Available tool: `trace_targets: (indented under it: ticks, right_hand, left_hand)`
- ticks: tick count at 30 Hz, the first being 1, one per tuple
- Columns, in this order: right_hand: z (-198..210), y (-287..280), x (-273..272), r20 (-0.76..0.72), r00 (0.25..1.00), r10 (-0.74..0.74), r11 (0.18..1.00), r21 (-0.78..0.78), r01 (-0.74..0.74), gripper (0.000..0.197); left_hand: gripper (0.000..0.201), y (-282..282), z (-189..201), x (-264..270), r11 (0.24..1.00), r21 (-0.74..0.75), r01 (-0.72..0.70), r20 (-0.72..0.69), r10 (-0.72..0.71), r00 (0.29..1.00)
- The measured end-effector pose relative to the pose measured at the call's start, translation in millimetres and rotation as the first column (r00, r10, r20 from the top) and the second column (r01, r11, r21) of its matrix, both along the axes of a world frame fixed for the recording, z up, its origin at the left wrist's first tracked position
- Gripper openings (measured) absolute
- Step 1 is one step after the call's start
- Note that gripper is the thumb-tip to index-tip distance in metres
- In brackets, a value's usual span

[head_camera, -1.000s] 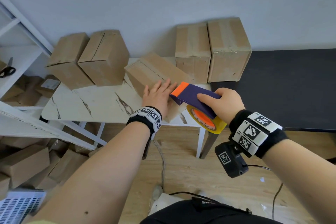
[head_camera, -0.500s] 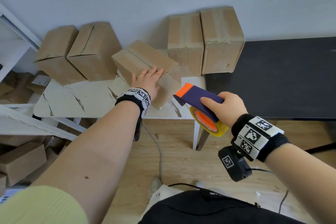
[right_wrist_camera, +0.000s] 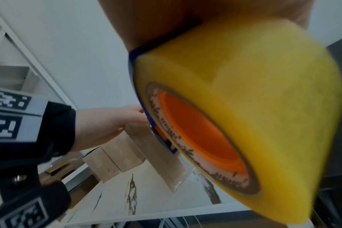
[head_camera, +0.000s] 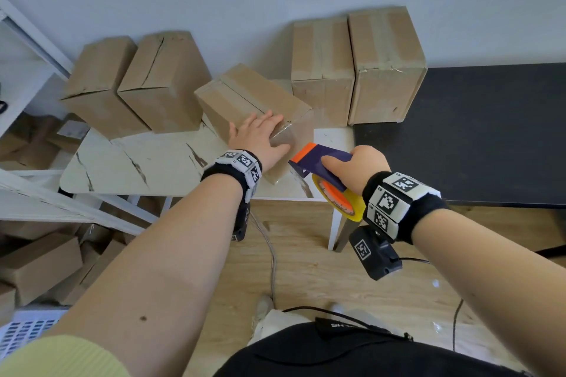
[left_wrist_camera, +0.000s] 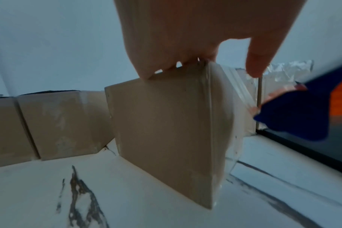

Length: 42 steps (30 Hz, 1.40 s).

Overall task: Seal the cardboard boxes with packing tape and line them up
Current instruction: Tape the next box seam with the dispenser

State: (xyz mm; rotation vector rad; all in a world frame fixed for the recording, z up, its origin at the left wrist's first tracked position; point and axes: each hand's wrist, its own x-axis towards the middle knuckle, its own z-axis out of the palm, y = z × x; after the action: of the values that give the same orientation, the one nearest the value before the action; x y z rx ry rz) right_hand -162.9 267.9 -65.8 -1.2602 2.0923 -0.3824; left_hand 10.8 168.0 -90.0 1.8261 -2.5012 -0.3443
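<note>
Leftmost, two boxes (head_camera: 134, 82) lean together at the rear of the marble table (head_camera: 147, 162). Centre box (head_camera: 245, 95) sits angled on it; left hand (head_camera: 260, 138) presses flat on top, fingers straight, at the taped corner. Right hand (head_camera: 355, 168) grips the tape dispenser (head_camera: 324, 162) just beside the box. Two taped boxes (head_camera: 355, 70) stand behind, side by side.

Brown cardboard boxes (head_camera: 245, 98), a purple-and-orange tape dispenser (head_camera: 318, 162) with a yellow roll (right_wrist_camera: 254, 108), a white dark-veined table (head_camera: 137, 162).
</note>
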Motion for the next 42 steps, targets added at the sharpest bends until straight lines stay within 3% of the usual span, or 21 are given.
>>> trace_targets:
  ticks: [4, 8, 15, 19, 23, 26, 37, 42]
  right_hand:
    - [5.6, -10.5, 7.5, -0.042, 0.999, 0.013, 0.999, 0.041, -0.012, 0.044]
    - [10.8, -21.8, 17.6, -0.066, 0.998, -0.006, 0.998, 0.060, 0.010, 0.042]
    - [30.2, -34.7, 37.4, -0.101, 0.995, 0.015, 0.998, 0.069, -0.008, 0.038]
    - [26.1, -26.9, 54.5, -0.273, 0.944, 0.187, 0.980, 0.120, -0.160, 0.017]
    - [10.3, -26.6, 56.2, -0.207, 0.977, 0.058, 0.987, 0.161, -0.025, 0.035]
    - [6.8, -36.7, 45.2, -0.224, 0.974, -0.022, 0.991, 0.122, 0.051, 0.039]
    - [-18.6, -37.4, 10.1, -0.196, 0.971, -0.138, 0.982, 0.098, 0.159, 0.039]
    - [-18.9, -42.7, 10.6, -0.158, 0.979, -0.129, 0.988, 0.067, 0.141, 0.041]
  left_hand:
    - [0.064, 6.5, -8.6, -12.1, 0.989, -0.135, -0.067, 0.010, 0.069, 0.998]
    - [0.072, 6.5, -16.3, -18.1, 0.976, -0.201, -0.085, 0.008, 0.088, 0.996]
    - [0.065, 1.7, -28.0, -19.0, 0.958, -0.264, -0.115, -0.040, 0.108, 0.993]
    - [0.061, 1.7, -33.6, -20.7, 0.950, -0.284, -0.132, -0.053, 0.122, 0.991]
    - [0.063, 0.4, -35.1, -18.9, 0.946, -0.293, -0.136, -0.082, 0.117, 0.990]
    - [0.068, 2.8, -32.0, -15.9, 0.956, -0.277, -0.096, -0.070, 0.079, 0.994]
    - [0.068, -12.8, -13.7, 25.1, 0.971, -0.205, 0.124, 0.022, -0.122, 0.992]
    - [0.066, -8.7, -3.9, 48.7, 0.976, -0.190, 0.103, -0.012, -0.107, 0.994]
